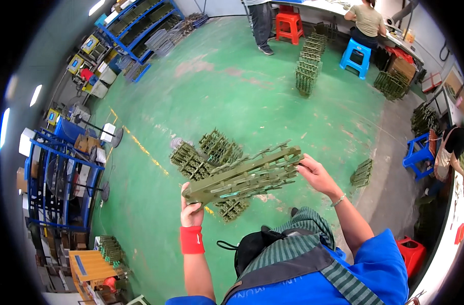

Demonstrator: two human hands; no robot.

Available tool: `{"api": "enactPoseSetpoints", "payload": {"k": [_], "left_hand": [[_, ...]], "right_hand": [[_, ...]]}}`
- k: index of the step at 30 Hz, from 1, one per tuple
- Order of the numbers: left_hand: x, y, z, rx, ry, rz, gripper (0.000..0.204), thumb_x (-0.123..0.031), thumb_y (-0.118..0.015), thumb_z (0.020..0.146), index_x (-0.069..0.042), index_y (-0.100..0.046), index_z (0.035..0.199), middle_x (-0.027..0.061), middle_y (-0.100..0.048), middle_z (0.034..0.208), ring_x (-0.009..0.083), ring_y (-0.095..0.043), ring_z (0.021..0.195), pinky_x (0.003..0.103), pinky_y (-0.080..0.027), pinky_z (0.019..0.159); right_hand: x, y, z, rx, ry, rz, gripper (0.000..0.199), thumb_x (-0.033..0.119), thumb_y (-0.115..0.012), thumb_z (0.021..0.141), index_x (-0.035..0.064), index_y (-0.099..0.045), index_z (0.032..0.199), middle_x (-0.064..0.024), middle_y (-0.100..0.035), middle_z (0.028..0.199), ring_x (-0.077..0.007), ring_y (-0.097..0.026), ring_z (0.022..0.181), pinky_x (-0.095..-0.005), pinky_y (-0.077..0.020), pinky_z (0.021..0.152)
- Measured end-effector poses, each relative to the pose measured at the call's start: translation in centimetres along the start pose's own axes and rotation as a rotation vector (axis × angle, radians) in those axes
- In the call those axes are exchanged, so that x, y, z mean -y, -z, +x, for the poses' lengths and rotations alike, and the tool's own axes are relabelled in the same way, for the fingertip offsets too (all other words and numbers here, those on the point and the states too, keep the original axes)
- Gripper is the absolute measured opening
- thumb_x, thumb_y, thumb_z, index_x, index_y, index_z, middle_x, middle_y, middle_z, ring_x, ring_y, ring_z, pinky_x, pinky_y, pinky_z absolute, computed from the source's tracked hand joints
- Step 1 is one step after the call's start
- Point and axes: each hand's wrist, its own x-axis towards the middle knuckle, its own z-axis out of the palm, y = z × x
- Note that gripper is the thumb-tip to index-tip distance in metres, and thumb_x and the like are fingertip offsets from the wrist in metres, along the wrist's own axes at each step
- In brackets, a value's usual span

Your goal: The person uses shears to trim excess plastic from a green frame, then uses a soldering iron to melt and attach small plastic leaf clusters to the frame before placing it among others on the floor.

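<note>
In front of me I hold up a long olive-green rack point(227, 179) with rows of small prongs along its length, tilted with its right end higher. My left hand point(192, 214), below a red wristband, is closed round the rack's left end. At the upper right end, the fingers of my right hand point(317, 175) pinch the rack's edge. Beneath and behind it, similar green racks point(219, 146) stand in bundles on the floor. Another bundle point(232, 209) shows partly under the rack I hold.
A long row of green racks point(309, 66) stands ahead on the green floor point(155, 112). A single bundle point(362, 173) is to my right. Blue shelving point(64, 178) lines the left. People sit at benches on the right, by a blue stool point(356, 57) and a red stool point(290, 25).
</note>
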Motion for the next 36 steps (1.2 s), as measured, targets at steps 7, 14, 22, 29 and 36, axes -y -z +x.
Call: {"api": "enactPoseSetpoints", "payload": {"k": [7,14,22,29,36], "left_hand": [[-0.1,-0.5,0.0,0.01,0.005,-0.019,0.08,0.005,-0.058,0.068,-0.014,-0.041,0.144,0.0098,-0.05,0.136,0.0316,-0.046,0.128,0.047,-0.035,0.11],[-1.8,-2.8,0.9,-0.051,0.096,-0.009,0.073,0.003,-0.056,0.075,-0.012,-0.04,0.144,0.01,-0.047,0.139,0.0322,-0.045,0.13,0.049,-0.036,0.11],[-4.1,-6.5,1.2,-0.038,0.133,0.1,0.07,-0.002,-0.056,0.078,-0.016,-0.04,0.144,0.0097,-0.043,0.143,0.0334,-0.043,0.131,0.052,-0.036,0.107],[-4.8,-5.3,1.8,-0.019,0.189,0.064,0.067,-0.007,-0.054,0.08,-0.021,-0.04,0.144,0.0089,-0.043,0.144,0.0342,-0.042,0.132,0.055,-0.034,0.106],[-4.9,-1.7,3.2,-0.045,0.287,-0.003,0.065,-0.011,-0.056,0.083,-0.024,-0.041,0.145,0.0068,-0.044,0.145,0.0322,-0.041,0.133,0.06,-0.029,0.107]], "right_hand": [[-1.6,-0.1,-0.1,-0.028,0.004,0.004,0.016,0.011,-0.055,0.098,-0.0032,-0.058,0.105,-0.0028,-0.041,0.089,-0.013,-0.041,0.08,-0.0258,-0.0379,0.072],[-1.4,0.6,1.4,-0.049,-0.016,0.101,0.02,0.013,-0.056,0.099,-0.0043,-0.057,0.109,-0.0008,-0.045,0.094,-0.009,-0.044,0.086,-0.0233,-0.039,0.077],[0.0,1.5,1.9,-0.083,-0.063,0.199,0.026,0.014,-0.053,0.101,-0.001,-0.06,0.121,0.0026,-0.052,0.099,-0.0066,-0.046,0.088,-0.0236,-0.0414,0.081],[1.0,1.6,1.8,-0.055,-0.026,0.298,0.027,0.014,-0.056,0.1,-0.0029,-0.061,0.12,0.003,-0.052,0.097,-0.0061,-0.047,0.087,-0.0228,-0.0413,0.079],[2.3,1.2,1.4,-0.06,-0.056,0.307,0.03,0.017,-0.059,0.099,-0.0034,-0.063,0.121,0.0026,-0.055,0.099,-0.0063,-0.049,0.088,-0.0226,-0.0421,0.08]]}}
